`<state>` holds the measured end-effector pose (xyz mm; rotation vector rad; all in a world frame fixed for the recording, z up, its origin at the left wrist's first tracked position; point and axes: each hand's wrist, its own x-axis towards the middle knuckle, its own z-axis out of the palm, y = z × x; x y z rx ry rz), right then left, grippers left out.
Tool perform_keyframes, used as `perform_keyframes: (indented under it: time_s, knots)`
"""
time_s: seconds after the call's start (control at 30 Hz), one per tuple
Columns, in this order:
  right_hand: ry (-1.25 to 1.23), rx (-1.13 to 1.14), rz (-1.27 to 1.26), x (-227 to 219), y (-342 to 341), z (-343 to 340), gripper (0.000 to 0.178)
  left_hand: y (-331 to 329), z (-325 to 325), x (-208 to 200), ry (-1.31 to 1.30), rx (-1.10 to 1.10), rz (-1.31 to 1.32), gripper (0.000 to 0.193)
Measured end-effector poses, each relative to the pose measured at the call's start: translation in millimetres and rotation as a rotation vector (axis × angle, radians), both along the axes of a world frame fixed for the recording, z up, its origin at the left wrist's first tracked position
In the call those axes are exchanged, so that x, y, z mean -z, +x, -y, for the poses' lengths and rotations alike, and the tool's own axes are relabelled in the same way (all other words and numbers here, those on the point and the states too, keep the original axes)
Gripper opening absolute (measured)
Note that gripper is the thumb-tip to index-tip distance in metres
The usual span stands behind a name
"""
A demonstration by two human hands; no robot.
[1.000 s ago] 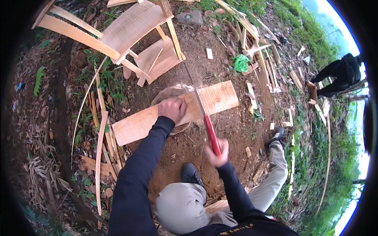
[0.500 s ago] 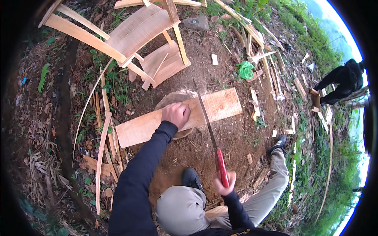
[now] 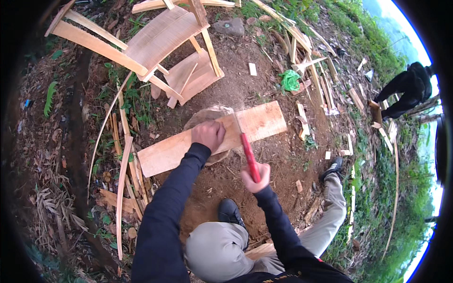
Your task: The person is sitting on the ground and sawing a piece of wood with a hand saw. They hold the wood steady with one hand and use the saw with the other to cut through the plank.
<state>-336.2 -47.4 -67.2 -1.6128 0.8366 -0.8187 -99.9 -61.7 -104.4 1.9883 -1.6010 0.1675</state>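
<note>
A pale wooden board (image 3: 167, 154) lies slanted across a round stump (image 3: 207, 114). My left hand (image 3: 208, 136) presses down on its middle, fingers curled into a closed grip near the far edge. In my right hand (image 3: 257, 178) is a handsaw (image 3: 249, 155), held by its red handle. The saw crosses the board to the right of my left hand, at a cut line. Most of the blade is hidden from view now, with the handle's front end close to the board's near edge.
A partly built wooden chair (image 3: 163, 35) stands at the upper left. Long wood strips (image 3: 123, 188) lie on the left. A green plastic bag (image 3: 289, 81), offcuts (image 3: 303, 121) and a stone (image 3: 229, 27) are scattered beyond. Another person (image 3: 409, 89) in dark clothes bends at the far right.
My right hand has pushed the saw forward, away from me, so its handle is now close to the board. My left hand stays on the board.
</note>
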Motion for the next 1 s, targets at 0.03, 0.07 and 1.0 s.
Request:
perform_keyframes:
  time_s: [0.03, 0.07, 1.0]
  knots:
    - [0.003, 0.022, -0.011, -1.8, -10.7, -5.0, 0.026, 4.5, -2.7, -2.0, -0.012, 0.006, 0.020, 0.027]
    - [0.015, 0.004, -0.022, 19.2, -42.6, -22.7, 0.025, 6.3, -3.4, -1.4, -0.031, 0.018, 0.034, 0.027]
    - [-0.020, -0.019, -0.075, 10.8, -14.3, -5.6, 0.028, 2.0, -3.0, 5.6, -0.060, 0.039, -0.010, 0.030]
